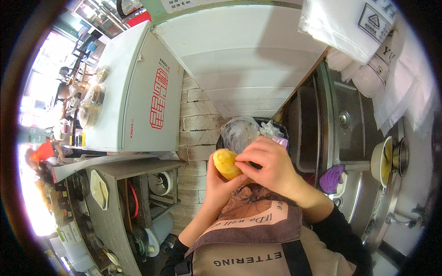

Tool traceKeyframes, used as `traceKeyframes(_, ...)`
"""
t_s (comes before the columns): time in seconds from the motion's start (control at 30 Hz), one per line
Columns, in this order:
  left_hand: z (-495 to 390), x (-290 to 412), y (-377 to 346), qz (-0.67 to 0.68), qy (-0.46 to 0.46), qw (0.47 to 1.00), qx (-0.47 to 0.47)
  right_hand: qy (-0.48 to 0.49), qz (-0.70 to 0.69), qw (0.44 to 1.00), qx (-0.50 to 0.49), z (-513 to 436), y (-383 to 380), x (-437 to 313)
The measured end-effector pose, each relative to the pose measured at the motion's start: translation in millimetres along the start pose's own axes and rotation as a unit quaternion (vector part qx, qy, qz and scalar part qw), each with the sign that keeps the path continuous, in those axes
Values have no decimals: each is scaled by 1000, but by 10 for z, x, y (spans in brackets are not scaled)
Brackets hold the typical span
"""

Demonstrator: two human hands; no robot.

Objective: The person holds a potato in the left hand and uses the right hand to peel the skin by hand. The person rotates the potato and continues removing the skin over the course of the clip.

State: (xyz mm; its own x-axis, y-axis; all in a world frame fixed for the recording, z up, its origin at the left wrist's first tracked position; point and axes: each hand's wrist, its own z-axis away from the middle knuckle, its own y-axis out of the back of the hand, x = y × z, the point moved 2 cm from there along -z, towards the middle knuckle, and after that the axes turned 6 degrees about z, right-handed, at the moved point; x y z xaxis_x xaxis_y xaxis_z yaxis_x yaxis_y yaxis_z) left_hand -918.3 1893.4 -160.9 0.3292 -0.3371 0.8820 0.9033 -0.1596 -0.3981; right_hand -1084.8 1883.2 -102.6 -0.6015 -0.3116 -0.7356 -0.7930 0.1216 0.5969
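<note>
My left hand (221, 186) holds a yellow, peeled-looking potato (226, 163) with dark specks, its fingers and thumb wrapped around the lower part. The fingertips of my right hand (264, 164) are pinched together against the potato's right side; whether something small is between them cannot be made out. Below both hands stands a dark waste bin lined with a clear plastic bag (240, 131), partly hidden by my right hand. A brown printed apron (255, 231) covers my front.
On the right are a metal sink (355, 120), a purple cloth (331, 179) and a white bowl (381, 162) with yellow contents. A white chest freezer (152, 96) stands at the upper left, above a metal table (114, 172) with shelves. Plastic bags (359, 31) hang upper right.
</note>
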Motion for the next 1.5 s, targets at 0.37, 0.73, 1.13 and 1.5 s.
traceKeyframes(0.37,18,107,-93,-158,-105,980,53,36,73,995,55,19,-52,-160)
traceKeyframes(0.73,48,110,-22,183,48,980,-64,-255,-229,938,-43,-37,-5,461)
traceKeyframes(1.13,6,48,3,-19,-54,998,-16,26,-4,999,19,26,84,-120)
traceKeyframes(1.5,48,80,-19,-55,-118,991,5,-42,-94,994,20,38,-7,-103)
